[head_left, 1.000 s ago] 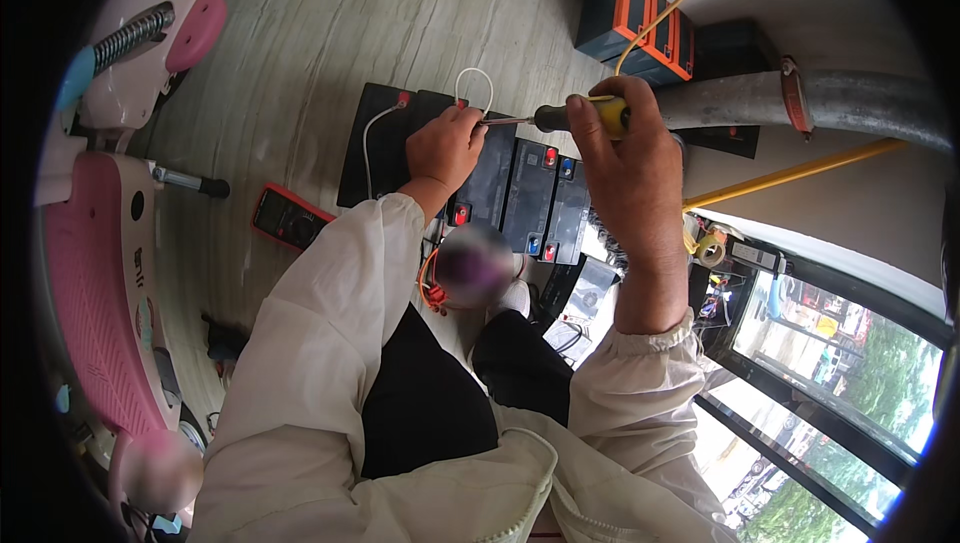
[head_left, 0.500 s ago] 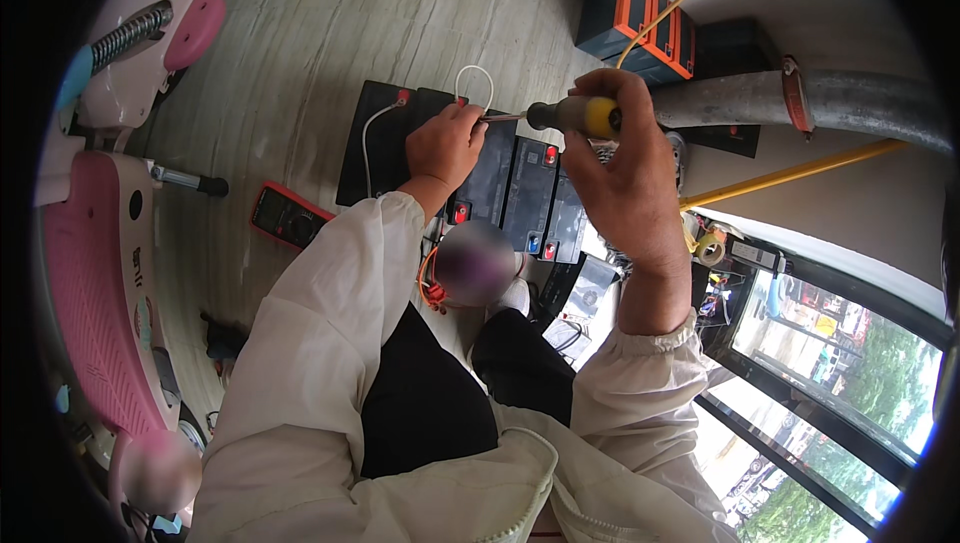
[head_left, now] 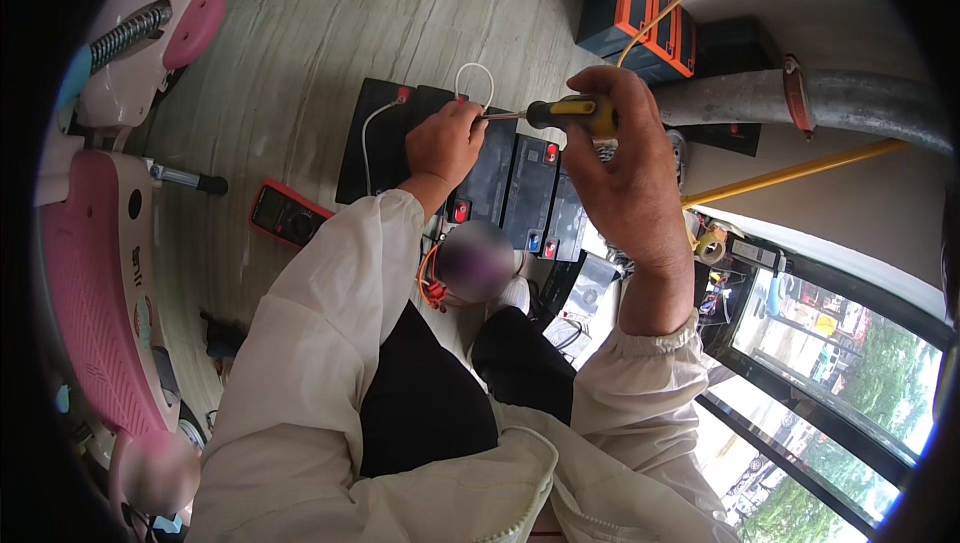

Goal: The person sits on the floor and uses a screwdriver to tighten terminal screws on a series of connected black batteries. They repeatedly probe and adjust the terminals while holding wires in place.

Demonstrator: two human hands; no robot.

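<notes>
Right hand [head_left: 635,178] closed round the screwdriver [head_left: 555,115] handle, shaft leftward. Left hand [head_left: 442,148] at its tip; pinching anything? Can't tell. Beneath, dark batteries [head_left: 528,188] on the floor [head_left: 300,63]; white lead [head_left: 475,66] loops beyond. Probable step: screwdriver work at a terminal. Next move calls for an aligned, steady shaft.

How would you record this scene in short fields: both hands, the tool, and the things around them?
Right hand: around the screwdriver handle
Left hand: over the batteries, beside the screwdriver's tip; exact contact hidden
Screwdriver: yellow and black handle, shaft pointing left
Batteries: dark, side by side, red and blue terminals
White wire: loops beyond left hand
Multimeter: red-edged, left of batteries
Far left: pink and white vehicle
</notes>
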